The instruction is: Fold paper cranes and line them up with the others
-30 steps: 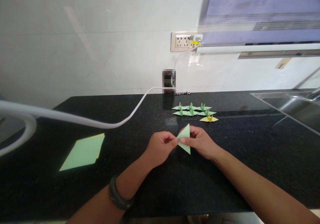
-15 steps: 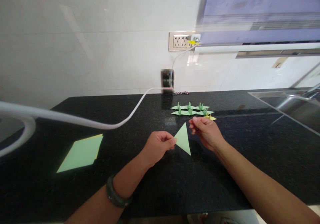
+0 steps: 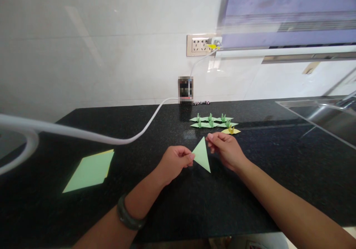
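A light green paper folded into a triangle (image 3: pixel 202 155) is held just above the black counter (image 3: pixel 250 189). My left hand (image 3: pixel 175 163) pinches its left corner between thumb and fingers. My right hand (image 3: pixel 226 150) has its fingertips curled together at the triangle's top point, touching it. Behind the hands lie several small green origami cranes (image 3: pixel 211 121) in two rows, with one yellow crane (image 3: pixel 230 130) at the right end.
A stack of flat green and yellow paper sheets (image 3: pixel 89 170) lies at the left of the counter. A white cable (image 3: pixel 116 139) runs across to a wall socket (image 3: pixel 201 45). A small blurred device (image 3: pixel 185 89) leans against the wall. A steel sink (image 3: pixel 322 117) sits at far right.
My right hand let go of the triangle's right side, lifted away, and has come back to its top point. The left hand kept its pinch.
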The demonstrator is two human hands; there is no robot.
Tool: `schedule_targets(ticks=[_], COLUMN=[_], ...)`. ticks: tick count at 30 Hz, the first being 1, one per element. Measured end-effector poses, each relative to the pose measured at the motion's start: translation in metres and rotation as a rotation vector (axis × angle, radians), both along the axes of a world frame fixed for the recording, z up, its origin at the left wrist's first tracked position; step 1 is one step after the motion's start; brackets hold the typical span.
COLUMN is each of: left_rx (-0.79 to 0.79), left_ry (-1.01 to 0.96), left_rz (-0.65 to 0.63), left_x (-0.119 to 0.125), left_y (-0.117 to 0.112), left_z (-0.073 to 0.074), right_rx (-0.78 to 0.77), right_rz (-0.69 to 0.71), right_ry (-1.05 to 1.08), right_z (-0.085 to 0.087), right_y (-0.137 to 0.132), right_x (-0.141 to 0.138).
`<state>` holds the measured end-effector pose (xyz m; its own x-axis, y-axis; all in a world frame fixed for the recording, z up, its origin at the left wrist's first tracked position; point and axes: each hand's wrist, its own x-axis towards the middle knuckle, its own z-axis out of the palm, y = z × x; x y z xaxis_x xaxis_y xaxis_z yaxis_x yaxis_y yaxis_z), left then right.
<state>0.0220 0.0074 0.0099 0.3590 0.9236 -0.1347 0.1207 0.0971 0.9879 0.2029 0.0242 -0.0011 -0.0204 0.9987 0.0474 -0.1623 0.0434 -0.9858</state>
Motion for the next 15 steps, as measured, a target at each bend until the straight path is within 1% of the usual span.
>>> schedule_targets(ticks=[1, 3, 6, 7, 11, 15], left_rx=[-0.026, -0.087, -0.151, -0.165, -0.215, -0.245], left_ry=[-0.013, -0.066, -0.167, -0.194, -0.265, -0.281], left_rz=[0.012, 0.028, 0.02, 0.014, -0.013, -0.033], left_x=[0.0, 0.0, -0.001, -0.001, -0.002, -0.001], left_y=[0.0, 0.001, 0.003, 0.003, 0.003, 0.002], left_z=[0.0, 0.0, -0.003, -0.004, -0.008, -0.009], right_rx=[-0.026, -0.06, -0.047, -0.029, 0.018, 0.005], right_rz=[0.017, 0.113, 0.297, 0.331, 0.381, 0.403], right_ry=[0.027, 0.06, 0.043, 0.032, 0.031, 0.067], right_z=[0.0, 0.001, 0.001, 0.001, 0.001, 0.002], right_y=[0.001, 0.0, -0.006, -0.008, -0.013, -0.013], right_x=[0.001, 0.001, -0.002, -0.003, -0.006, -0.007])
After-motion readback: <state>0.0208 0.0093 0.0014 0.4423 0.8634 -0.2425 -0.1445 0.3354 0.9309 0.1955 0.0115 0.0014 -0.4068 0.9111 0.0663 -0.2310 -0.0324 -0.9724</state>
